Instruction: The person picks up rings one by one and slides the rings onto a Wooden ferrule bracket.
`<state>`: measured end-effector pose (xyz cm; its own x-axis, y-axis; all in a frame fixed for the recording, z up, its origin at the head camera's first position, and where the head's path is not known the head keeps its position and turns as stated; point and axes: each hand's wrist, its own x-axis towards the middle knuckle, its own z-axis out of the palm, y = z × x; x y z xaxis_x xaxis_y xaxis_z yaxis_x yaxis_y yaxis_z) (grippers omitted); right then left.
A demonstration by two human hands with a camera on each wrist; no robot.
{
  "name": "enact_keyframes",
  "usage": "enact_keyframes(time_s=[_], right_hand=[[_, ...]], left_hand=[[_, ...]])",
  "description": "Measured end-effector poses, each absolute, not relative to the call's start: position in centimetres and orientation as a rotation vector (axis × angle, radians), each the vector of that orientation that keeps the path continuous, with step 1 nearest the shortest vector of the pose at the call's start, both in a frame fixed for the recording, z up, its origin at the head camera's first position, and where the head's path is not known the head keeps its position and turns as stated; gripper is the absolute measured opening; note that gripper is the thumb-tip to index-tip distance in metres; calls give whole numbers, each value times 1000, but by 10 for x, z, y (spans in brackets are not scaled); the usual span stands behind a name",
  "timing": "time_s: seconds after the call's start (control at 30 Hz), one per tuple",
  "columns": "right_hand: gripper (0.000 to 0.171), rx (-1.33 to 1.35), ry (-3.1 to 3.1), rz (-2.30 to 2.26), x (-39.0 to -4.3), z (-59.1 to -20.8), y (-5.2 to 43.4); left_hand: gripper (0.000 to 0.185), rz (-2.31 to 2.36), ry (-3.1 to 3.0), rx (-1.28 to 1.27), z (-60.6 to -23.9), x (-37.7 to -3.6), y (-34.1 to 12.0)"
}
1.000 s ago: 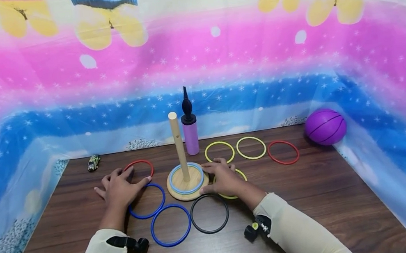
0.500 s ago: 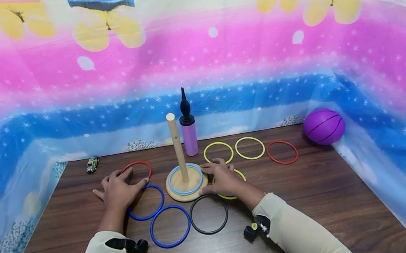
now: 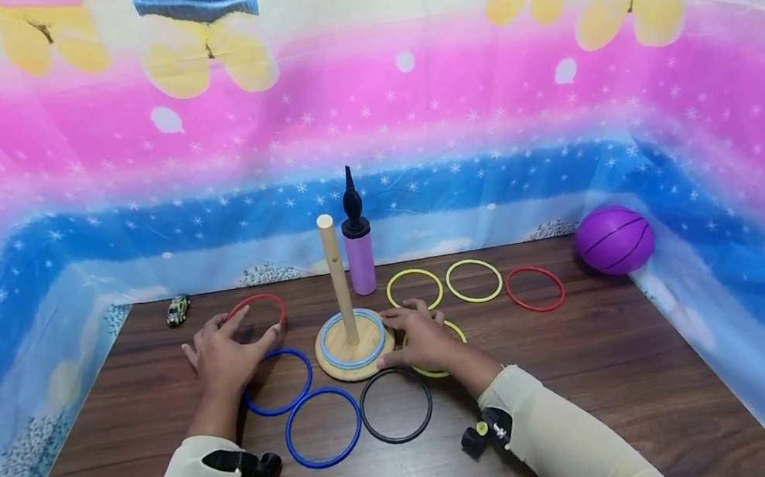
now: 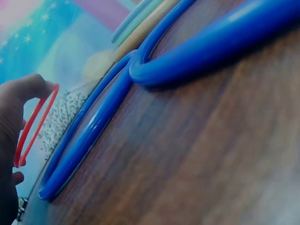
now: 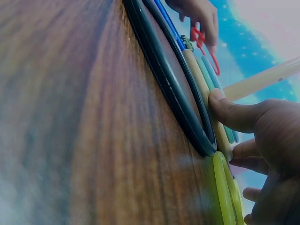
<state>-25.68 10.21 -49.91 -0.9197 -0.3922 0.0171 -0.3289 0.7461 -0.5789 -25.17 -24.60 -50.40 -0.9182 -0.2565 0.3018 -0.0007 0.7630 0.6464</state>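
A wooden stand [image 3: 341,373] with an upright peg [image 3: 337,274] carries a light blue ring [image 3: 356,364] on its base. My left hand [image 3: 233,346] pinches a red ring [image 3: 256,298] left of the stand. In the left wrist view the thumb [image 4: 28,86] touches that red ring [image 4: 35,124], which is tilted off the table. My right hand [image 3: 421,339] rests with straight fingers against the base's right edge and covers part of a yellow ring [image 3: 457,329]. The right wrist view shows its thumb [image 5: 229,110] pressed to the rim.
Two blue rings [image 3: 282,411] [image 3: 327,463] and a black ring [image 3: 400,440] lie in front of the stand. Two yellow rings [image 3: 412,271] [image 3: 472,261] and another red ring [image 3: 537,308] lie behind right. Also there: a purple pump [image 3: 360,260], a purple ball [image 3: 613,239], a toy car [image 3: 177,310].
My left hand has slid forward off the blue ring and its thumb and fingers have closed on the red ring, raising it a little. The right hand has stayed put.
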Motion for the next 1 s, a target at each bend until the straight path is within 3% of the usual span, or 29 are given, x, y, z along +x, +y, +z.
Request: enact_keyframes(time_s=[0.43,1.0], right_hand=[[84,-625,2838,-913,-257,-497,103],[83,-625,2839,-916,-254,-498,103]], left_hand=[[73,-942,-2283,-40,-479,-251,-231],[70,-1039,-2020,-336,-391,-246,-209]])
